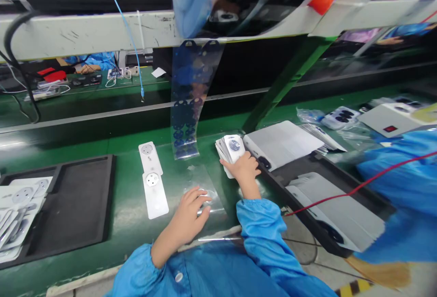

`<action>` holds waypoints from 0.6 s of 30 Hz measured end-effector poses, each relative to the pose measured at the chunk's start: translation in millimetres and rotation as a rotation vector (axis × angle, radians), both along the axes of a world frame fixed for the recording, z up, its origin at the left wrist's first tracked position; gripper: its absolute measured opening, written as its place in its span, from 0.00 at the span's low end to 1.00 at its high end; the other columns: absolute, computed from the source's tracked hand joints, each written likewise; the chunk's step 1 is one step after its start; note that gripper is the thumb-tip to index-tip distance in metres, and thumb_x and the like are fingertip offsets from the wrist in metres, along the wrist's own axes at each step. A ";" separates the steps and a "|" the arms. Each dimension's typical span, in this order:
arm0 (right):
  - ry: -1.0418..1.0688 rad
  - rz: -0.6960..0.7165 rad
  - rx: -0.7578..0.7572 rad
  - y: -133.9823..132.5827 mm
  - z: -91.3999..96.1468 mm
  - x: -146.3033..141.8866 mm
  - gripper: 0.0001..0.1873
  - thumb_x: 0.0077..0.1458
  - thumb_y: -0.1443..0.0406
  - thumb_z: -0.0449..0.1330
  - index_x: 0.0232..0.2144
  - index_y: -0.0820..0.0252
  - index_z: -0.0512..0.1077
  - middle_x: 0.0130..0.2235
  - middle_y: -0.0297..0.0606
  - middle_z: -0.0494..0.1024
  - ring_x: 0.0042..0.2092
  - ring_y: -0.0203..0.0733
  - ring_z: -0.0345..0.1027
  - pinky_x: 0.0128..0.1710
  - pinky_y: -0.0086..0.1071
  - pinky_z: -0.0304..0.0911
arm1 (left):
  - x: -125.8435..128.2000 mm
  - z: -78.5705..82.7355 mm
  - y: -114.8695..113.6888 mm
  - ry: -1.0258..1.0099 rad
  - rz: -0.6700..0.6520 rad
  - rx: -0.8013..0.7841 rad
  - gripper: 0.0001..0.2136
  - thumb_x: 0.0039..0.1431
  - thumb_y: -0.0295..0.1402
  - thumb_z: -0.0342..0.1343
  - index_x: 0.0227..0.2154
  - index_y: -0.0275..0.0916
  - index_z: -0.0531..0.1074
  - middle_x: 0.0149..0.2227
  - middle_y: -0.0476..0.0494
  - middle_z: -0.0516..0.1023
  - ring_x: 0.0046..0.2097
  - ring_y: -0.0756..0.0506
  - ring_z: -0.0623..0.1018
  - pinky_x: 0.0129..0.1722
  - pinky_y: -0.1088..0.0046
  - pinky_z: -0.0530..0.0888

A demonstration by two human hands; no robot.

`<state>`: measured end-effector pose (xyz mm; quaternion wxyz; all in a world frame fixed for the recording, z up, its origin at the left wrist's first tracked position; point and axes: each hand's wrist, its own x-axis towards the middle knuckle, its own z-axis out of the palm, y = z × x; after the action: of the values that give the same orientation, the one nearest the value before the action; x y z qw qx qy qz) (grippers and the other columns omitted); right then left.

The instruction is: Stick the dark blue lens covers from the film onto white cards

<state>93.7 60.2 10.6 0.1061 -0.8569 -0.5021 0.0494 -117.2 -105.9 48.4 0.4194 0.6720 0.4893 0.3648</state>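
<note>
In the head view, the work is looking partway through. A stack of white cards (235, 143), each topped card bearing a round grey socket-like part, is sitting on the green bench (126, 219), and the right hand (243, 169) is lying across its near end, thumb and fingers spreading apart over it. Two further cards, an upper card (150, 164) and a lower card (157, 202), are lying end to end, slightly overlapping, to the left; these are seeming like pieces set out singly from a pile. The left hand (187, 215) is hovering or resting over a clear film (198, 176), fingers loosely bending; because the film is so transparent and glossy there, I cannot tell whether it is pinching anything.

More white pieces are heaping up in the left tray (110, 174), perhaps a handled batch, while the stack under the right hand is probably awaiting attention. In the right tray (309, 165), pale panels (285, 140) with dark oval patches are lying. A clear strip (191, 97) with dark round shapes is hanging from the shelf above.

No brand, label or writing is showing legibly; small grey marks on the cards are staying too faint to read.
</note>
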 end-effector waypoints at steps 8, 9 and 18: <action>0.048 0.030 0.004 -1.9 4.6 -7.9 0.43 0.48 0.44 0.67 0.54 0.71 0.63 0.51 0.68 0.70 0.54 0.71 0.65 0.49 0.56 0.62 | 69.3 -19.5 74.5 -0.452 0.072 -0.346 0.14 0.59 0.29 0.55 0.48 0.40 0.76 0.53 0.40 0.77 0.57 0.40 0.74 0.62 0.57 0.66; 0.062 0.034 -0.012 -1.4 6.0 -6.9 0.45 0.48 0.44 0.66 0.55 0.72 0.63 0.51 0.70 0.70 0.54 0.73 0.65 0.48 0.58 0.62 | 79.4 -22.6 84.0 -0.515 0.106 -0.372 0.15 0.57 0.29 0.57 0.48 0.40 0.76 0.55 0.40 0.76 0.59 0.40 0.73 0.63 0.58 0.64; 0.249 -0.113 -0.275 36.5 -4.9 11.1 0.62 0.31 0.46 0.73 0.63 0.68 0.56 0.57 0.79 0.65 0.59 0.81 0.62 0.49 0.66 0.62 | 106.9 -47.1 121.5 -0.957 0.274 -0.497 0.34 0.37 0.26 0.70 0.52 0.37 0.69 0.59 0.36 0.70 0.66 0.36 0.64 0.67 0.56 0.55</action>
<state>104.8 96.7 5.7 0.0522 -0.8773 -0.4247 0.2173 -10.3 15.6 1.4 0.6893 0.2424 0.3985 0.5543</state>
